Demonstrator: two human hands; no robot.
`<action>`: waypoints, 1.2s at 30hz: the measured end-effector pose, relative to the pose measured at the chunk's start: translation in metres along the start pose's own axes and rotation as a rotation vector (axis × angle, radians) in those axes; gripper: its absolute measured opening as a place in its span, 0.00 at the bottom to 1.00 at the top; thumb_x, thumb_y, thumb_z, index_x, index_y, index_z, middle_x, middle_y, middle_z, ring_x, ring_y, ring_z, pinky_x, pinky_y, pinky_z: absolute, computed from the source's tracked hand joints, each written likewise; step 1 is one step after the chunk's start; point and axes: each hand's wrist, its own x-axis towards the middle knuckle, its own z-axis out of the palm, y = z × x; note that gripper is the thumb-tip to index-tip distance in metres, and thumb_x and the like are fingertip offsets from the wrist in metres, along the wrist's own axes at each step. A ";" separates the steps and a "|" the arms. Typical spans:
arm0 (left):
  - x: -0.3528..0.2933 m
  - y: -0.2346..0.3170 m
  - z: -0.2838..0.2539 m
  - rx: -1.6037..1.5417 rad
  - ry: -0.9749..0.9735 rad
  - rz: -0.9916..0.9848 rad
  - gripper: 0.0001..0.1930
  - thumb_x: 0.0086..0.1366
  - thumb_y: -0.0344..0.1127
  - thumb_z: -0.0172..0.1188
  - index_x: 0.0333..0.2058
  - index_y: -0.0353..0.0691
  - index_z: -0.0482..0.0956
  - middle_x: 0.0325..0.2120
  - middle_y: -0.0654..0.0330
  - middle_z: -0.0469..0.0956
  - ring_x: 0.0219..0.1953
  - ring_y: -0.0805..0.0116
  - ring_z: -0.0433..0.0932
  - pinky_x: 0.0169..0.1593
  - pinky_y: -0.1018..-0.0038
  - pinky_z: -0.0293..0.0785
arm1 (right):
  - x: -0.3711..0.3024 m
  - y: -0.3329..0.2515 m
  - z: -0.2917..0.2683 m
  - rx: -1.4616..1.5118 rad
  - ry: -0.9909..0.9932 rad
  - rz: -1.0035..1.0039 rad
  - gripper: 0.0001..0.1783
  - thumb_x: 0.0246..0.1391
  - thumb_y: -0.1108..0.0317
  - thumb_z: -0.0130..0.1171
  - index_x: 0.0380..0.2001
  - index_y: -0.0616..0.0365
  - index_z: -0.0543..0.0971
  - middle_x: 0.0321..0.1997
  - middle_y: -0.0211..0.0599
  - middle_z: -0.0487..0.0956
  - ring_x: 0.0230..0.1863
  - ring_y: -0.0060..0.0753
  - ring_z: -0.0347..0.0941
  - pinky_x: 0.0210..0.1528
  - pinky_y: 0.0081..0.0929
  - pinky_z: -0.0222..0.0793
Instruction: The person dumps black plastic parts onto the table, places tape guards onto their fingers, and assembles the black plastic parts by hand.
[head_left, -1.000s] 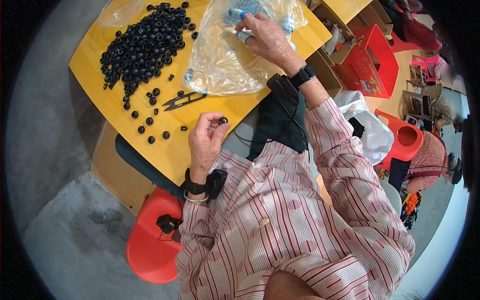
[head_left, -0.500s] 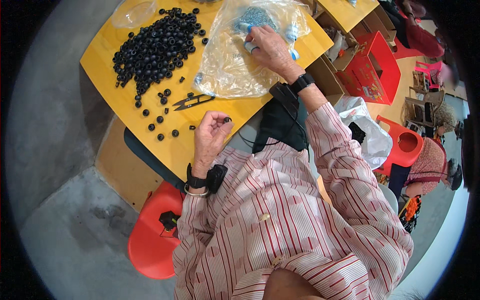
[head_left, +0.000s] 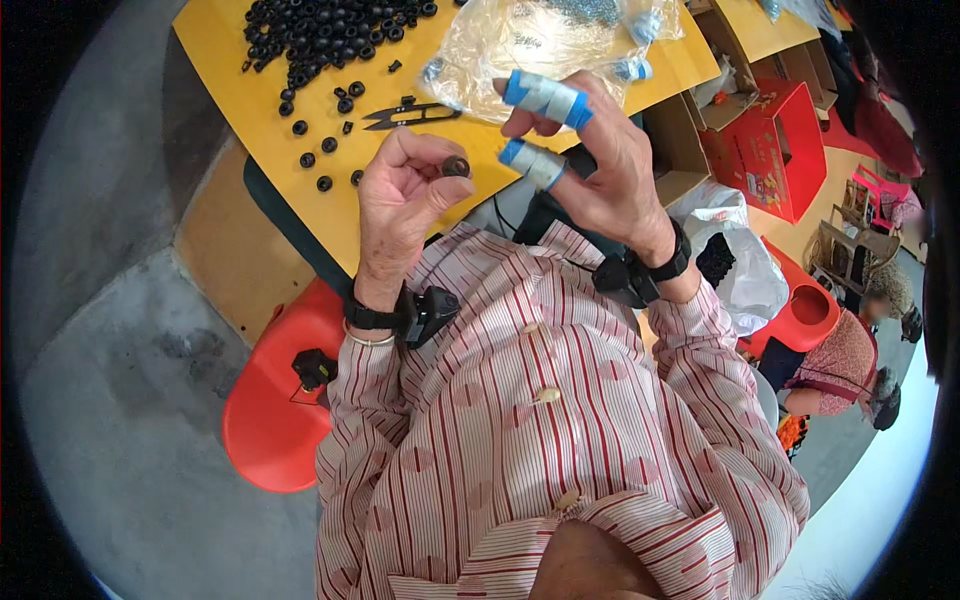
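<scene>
My left hand [head_left: 405, 195] pinches a small black round piece [head_left: 456, 167] between thumb and fingers, just off the table's near edge. Its hollow end shows. To the right, my right hand [head_left: 605, 150] is raised with thumb and forefinger apart. Blue-and-white wraps cover its forefinger [head_left: 548, 98] and thumb [head_left: 533, 163]. I see nothing between those two fingertips; the other fingers are partly hidden. Beyond the hands lies a clear plastic bag [head_left: 470, 60] with small silvery-blue bits [head_left: 585, 10] in it. Black thread snips [head_left: 412, 116] lie beyond my left hand.
A heap of black round pieces [head_left: 330, 30] covers the far left of the yellow table [head_left: 270, 120], with several loose ones nearer. Red stools [head_left: 280, 400] stand at lower left and right. At right are a red box [head_left: 770, 150], a white sack [head_left: 745, 270] and a seated person [head_left: 840, 365].
My right hand has come back from the bag toward my left hand. My left hand still holds the black round piece, now turned and higher in view. The view has shifted downward.
</scene>
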 end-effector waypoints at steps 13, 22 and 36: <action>0.001 -0.001 0.001 -0.074 0.001 -0.019 0.14 0.55 0.19 0.62 0.38 0.33 0.69 0.34 0.59 0.74 0.36 0.76 0.73 0.42 0.82 0.71 | -0.012 -0.004 0.021 -0.157 -0.060 -0.180 0.30 0.27 0.83 0.59 0.43 0.62 0.73 0.34 0.39 0.74 0.33 0.43 0.71 0.33 0.32 0.70; 0.002 -0.006 0.004 -0.175 0.079 -0.074 0.12 0.58 0.23 0.61 0.37 0.35 0.68 0.29 0.59 0.76 0.28 0.77 0.74 0.31 0.83 0.69 | -0.016 -0.004 0.027 -0.198 -0.106 -0.104 0.23 0.27 0.81 0.60 0.36 0.62 0.71 0.34 0.40 0.73 0.31 0.43 0.69 0.30 0.32 0.69; 0.001 -0.003 0.004 -0.213 0.105 -0.116 0.08 0.63 0.21 0.52 0.40 0.36 0.65 0.28 0.58 0.73 0.27 0.74 0.71 0.31 0.80 0.66 | -0.014 -0.004 0.026 0.021 -0.055 0.012 0.27 0.38 0.79 0.62 0.47 0.58 0.73 0.35 0.34 0.77 0.34 0.41 0.71 0.36 0.32 0.67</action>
